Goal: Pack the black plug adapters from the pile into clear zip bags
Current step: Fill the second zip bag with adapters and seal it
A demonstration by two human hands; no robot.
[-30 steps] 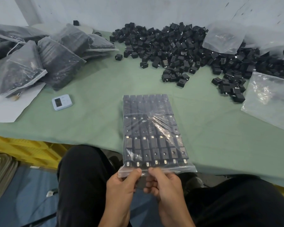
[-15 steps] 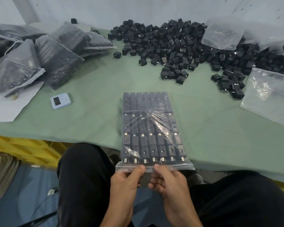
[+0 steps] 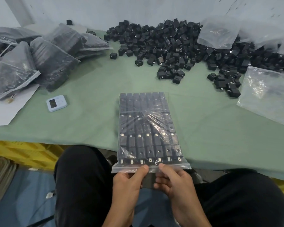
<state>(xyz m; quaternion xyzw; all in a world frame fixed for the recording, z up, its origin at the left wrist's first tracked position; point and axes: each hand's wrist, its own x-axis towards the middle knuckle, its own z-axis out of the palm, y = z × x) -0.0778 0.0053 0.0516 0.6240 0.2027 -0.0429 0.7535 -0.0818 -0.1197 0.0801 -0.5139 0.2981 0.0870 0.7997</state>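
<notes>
A clear zip bag filled with neat rows of black plug adapters lies on the green table, its zip end hanging over the near edge. My left hand pinches the zip strip near its middle, thumb on top. My right hand pinches the same strip just to the right. The loose pile of black adapters spreads across the far side of the table.
Several filled bags are stacked at the far left, partly on white paper. A small blue timer lies left of centre. Empty clear bags lie at the right and another on the pile. A yellow crate sits below the table.
Both hands stay pinched on the zip strip at the bag's near end; the thumbs have shifted slightly along it. The bag has not moved on the table.
</notes>
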